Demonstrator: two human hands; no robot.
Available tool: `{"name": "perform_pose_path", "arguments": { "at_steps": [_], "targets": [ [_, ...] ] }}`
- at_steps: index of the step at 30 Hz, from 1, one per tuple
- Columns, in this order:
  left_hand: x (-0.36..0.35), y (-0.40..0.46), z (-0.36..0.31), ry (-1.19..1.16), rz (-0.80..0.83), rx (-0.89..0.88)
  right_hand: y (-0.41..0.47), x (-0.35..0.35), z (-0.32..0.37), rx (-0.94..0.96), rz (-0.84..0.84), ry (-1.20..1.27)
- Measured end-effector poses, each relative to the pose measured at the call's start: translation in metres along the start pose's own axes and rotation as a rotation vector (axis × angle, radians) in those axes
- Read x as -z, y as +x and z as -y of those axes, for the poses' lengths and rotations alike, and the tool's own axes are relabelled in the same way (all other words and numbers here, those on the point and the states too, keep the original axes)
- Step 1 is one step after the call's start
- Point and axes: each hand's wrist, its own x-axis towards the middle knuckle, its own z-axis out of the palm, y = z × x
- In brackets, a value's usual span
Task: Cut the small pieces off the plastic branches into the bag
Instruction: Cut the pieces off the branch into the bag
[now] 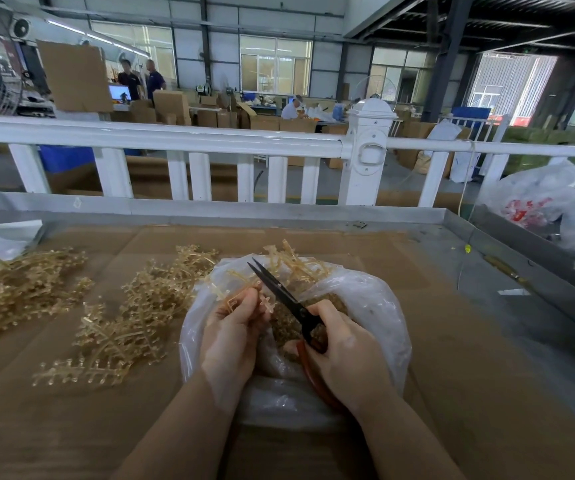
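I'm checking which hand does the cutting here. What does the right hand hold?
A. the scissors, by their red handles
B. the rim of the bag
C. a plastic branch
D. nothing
A: the right hand grips the red handles of the scissors over the open bag, while the left hand holds a plastic branch by the blades.

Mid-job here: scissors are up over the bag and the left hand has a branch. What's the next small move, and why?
Probably close the scissors on the small piece beside the blades. The left hand holds the plastic branch over the open clear bag, and the right hand grips the handles, so the piece should drop in.
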Motion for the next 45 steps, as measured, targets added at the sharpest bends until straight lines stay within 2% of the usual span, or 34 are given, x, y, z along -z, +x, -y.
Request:
{"name": "perform_pose_path", "arguments": {
  "at_steps": [4, 10, 15, 36, 39, 42, 45],
  "targets": [
    [-0.0008, 0.0016, 0.0013, -0.001, -0.023, 0.001, -0.0006, 0.0009, 0.0009, -0.005, -0.03, 0.033],
    [0.0016, -0.0004, -0.0015, 0.014, 0.071, -0.003, 0.0017, -0.0005, 0.0001, 0.009, 0.012, -0.003],
    [0.0018, -0.0017, -0.0029, 0.03, 0.075, -0.001, 0.0007, -0.0019, -0.0017, 0.006, 0.071, -0.013],
    [0.0032, -0.0017, -0.0001, 0.126, 0.155, -0.006, 0.0014, 0.0005, 0.0027, 0.015, 0.089, 0.026],
    [0.0033, -0.0013, 0.0018, 0.124, 0.144, 0.015, 0.0, -0.0003, 0.0019, 0.01, 0.057, 0.029],
    [0.0015, -0.0037, 0.0032, 0.103, 0.191, -0.04, -0.0001, -0.0007, -0.0005, -0.007, 0.009, 0.002],
    [-0.0006, -0.0062, 0.0014, 0.041, 0.218, -0.043, 0.0004, -0.0014, -0.0024, -0.026, 0.026, -0.04]
  ]
}}
